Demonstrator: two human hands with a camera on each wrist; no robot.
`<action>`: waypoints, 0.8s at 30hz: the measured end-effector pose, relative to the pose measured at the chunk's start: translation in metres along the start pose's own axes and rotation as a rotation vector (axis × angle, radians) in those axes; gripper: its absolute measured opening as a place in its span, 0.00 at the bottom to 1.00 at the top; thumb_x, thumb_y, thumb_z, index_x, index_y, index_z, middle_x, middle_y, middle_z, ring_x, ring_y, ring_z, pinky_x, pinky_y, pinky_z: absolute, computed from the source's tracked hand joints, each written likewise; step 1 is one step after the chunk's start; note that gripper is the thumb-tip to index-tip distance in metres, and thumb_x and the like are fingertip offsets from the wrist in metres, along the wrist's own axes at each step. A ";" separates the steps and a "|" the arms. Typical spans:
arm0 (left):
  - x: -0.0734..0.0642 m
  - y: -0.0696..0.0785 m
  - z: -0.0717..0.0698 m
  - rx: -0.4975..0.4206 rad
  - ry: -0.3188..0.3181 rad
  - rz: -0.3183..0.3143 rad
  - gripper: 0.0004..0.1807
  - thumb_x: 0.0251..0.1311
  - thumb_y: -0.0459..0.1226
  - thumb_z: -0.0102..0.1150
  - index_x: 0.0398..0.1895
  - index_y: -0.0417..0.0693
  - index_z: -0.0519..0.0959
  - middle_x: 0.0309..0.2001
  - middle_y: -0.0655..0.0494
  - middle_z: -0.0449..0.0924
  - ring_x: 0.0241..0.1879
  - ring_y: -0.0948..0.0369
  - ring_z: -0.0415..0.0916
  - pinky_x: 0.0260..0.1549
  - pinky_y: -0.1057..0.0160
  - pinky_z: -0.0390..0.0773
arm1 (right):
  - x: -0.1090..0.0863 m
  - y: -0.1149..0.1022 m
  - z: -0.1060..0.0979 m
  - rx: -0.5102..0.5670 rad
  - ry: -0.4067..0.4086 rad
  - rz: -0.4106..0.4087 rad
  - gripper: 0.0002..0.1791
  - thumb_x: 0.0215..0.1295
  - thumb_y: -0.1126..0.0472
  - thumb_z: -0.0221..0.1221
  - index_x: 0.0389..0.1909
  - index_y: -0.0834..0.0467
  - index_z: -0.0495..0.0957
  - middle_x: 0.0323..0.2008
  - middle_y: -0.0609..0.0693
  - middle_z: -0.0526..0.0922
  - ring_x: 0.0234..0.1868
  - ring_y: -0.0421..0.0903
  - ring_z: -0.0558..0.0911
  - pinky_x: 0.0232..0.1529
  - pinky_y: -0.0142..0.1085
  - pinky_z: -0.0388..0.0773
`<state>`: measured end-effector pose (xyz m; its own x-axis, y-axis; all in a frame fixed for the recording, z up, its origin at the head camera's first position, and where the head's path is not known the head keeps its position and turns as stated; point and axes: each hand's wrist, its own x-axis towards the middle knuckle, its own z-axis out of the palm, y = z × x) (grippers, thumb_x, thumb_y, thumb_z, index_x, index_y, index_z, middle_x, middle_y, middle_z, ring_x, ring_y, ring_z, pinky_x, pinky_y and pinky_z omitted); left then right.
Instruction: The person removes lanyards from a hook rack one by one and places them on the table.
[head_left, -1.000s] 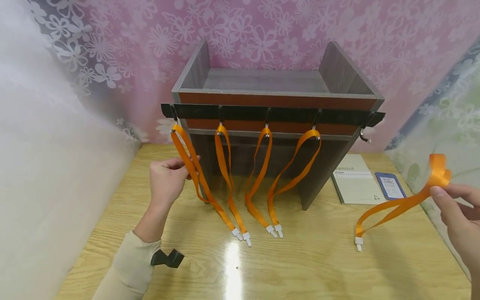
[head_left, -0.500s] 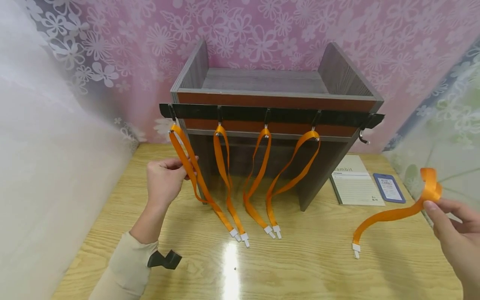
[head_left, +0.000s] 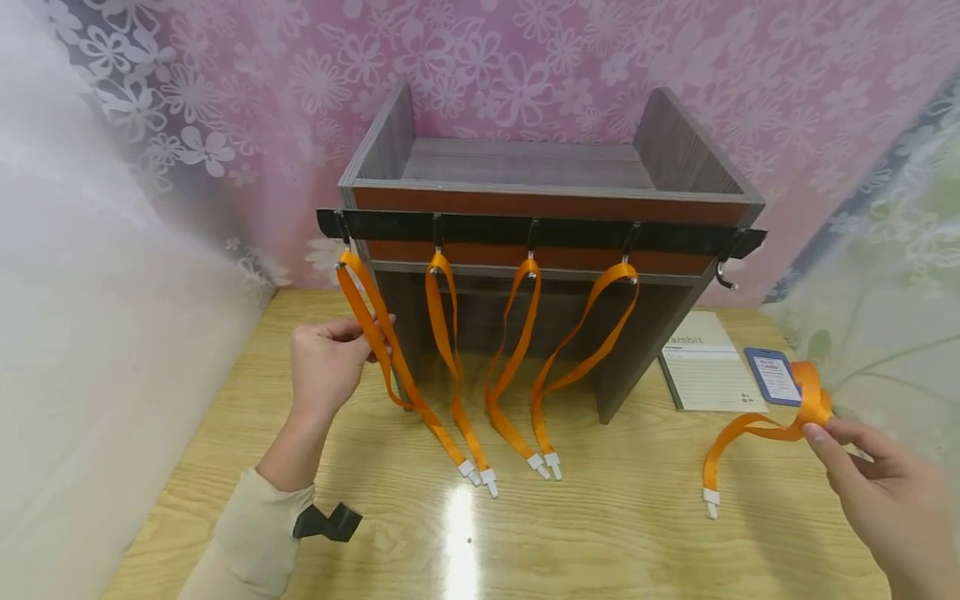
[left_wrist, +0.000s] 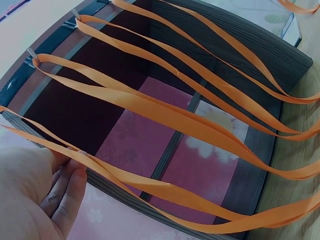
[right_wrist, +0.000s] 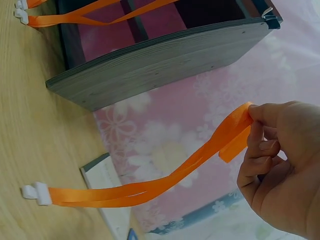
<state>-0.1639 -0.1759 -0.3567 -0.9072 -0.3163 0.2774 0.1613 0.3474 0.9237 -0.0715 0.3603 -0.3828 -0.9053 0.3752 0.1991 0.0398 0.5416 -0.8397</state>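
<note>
My left hand [head_left: 326,367] pinches a strand of the leftmost orange lanyard [head_left: 441,432], which hangs by its loop from the end hook. In the left wrist view the fingers [left_wrist: 70,200] meet at the strap below that hook. Off to the right, my right hand [head_left: 873,479] holds another orange lanyard [right_wrist: 165,185] between thumb and fingertips, its loop end folded over. From the pinch the strap droops to a white clip [head_left: 711,498] at its lower end. Several lanyards hang along the black hook rail [head_left: 480,226], their white clips lying at the table. The rightmost hook [head_left: 725,275] carries no lanyard.
The rail runs across the front of a grey wooden stand [head_left: 525,158]. Right of it lie a notepad [head_left: 705,367] and a blue card holder [head_left: 771,375] on the wooden table [head_left: 600,525]. Flower-patterned fabric [head_left: 480,50] rises behind.
My right hand has moved left and down with its lanyard, whose loop now overlaps the card holder in the head view. The left hand stays at the leftmost strap.
</note>
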 end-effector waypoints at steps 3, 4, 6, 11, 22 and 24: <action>0.000 0.002 0.001 0.007 -0.007 -0.001 0.16 0.52 0.48 0.76 0.25 0.43 0.91 0.18 0.64 0.85 0.17 0.62 0.81 0.13 0.66 0.74 | -0.004 0.007 0.002 0.013 -0.023 0.025 0.05 0.69 0.61 0.62 0.38 0.48 0.85 0.32 0.26 0.78 0.12 0.36 0.69 0.12 0.38 0.55; -0.001 0.002 0.001 0.005 -0.011 -0.004 0.16 0.52 0.48 0.76 0.25 0.43 0.91 0.18 0.64 0.85 0.17 0.62 0.81 0.13 0.66 0.74 | -0.005 0.009 0.003 0.016 -0.035 0.037 0.05 0.69 0.60 0.62 0.39 0.48 0.85 0.31 0.25 0.79 0.13 0.36 0.70 0.12 0.38 0.56; -0.001 0.003 0.001 0.002 -0.014 -0.011 0.15 0.52 0.47 0.76 0.26 0.43 0.90 0.18 0.63 0.85 0.17 0.62 0.81 0.13 0.65 0.73 | -0.008 0.015 0.005 -0.001 -0.060 0.075 0.05 0.69 0.58 0.62 0.41 0.48 0.86 0.32 0.21 0.78 0.16 0.28 0.73 0.14 0.33 0.61; -0.001 0.003 0.002 0.003 -0.014 -0.027 0.16 0.52 0.47 0.76 0.26 0.42 0.90 0.17 0.64 0.84 0.17 0.62 0.81 0.12 0.65 0.73 | -0.015 0.027 0.008 -0.101 -0.099 0.100 0.13 0.69 0.51 0.62 0.47 0.54 0.85 0.38 0.14 0.74 0.32 0.15 0.79 0.25 0.22 0.72; 0.001 0.002 0.002 -0.027 -0.010 -0.027 0.16 0.52 0.46 0.76 0.28 0.41 0.90 0.16 0.65 0.84 0.18 0.59 0.82 0.12 0.66 0.74 | -0.022 0.037 0.010 -0.194 -0.092 0.217 0.22 0.67 0.42 0.62 0.47 0.55 0.86 0.32 0.12 0.71 0.28 0.20 0.77 0.22 0.30 0.70; 0.000 0.001 0.001 -0.026 -0.009 -0.020 0.16 0.52 0.47 0.76 0.27 0.41 0.90 0.16 0.65 0.84 0.17 0.59 0.82 0.11 0.66 0.73 | -0.024 0.037 0.011 -0.193 -0.088 0.229 0.21 0.66 0.41 0.63 0.46 0.54 0.87 0.31 0.11 0.72 0.26 0.24 0.77 0.21 0.32 0.69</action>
<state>-0.1641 -0.1746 -0.3558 -0.9137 -0.3154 0.2561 0.1527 0.3176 0.9358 -0.0533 0.3633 -0.4247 -0.8962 0.4422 -0.0358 0.3191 0.5864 -0.7445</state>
